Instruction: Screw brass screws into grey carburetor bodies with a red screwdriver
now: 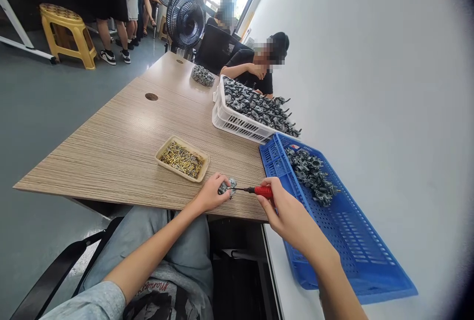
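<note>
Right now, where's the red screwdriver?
Right of centre in the head view, the red screwdriver is in the right hand's grip, its tip at the grey metal part.

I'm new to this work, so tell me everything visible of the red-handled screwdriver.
The screwdriver has a red, plastic-looking handle, a dark collar and a thin, metal-looking shaft. It lies crosswise in the view, over the wood-grained table, pointing toward the left hand. The fingers of the right hand grip the handle, hiding its rear end. The tip is at a grey metal-looking part; actual contact is unclear.
</note>
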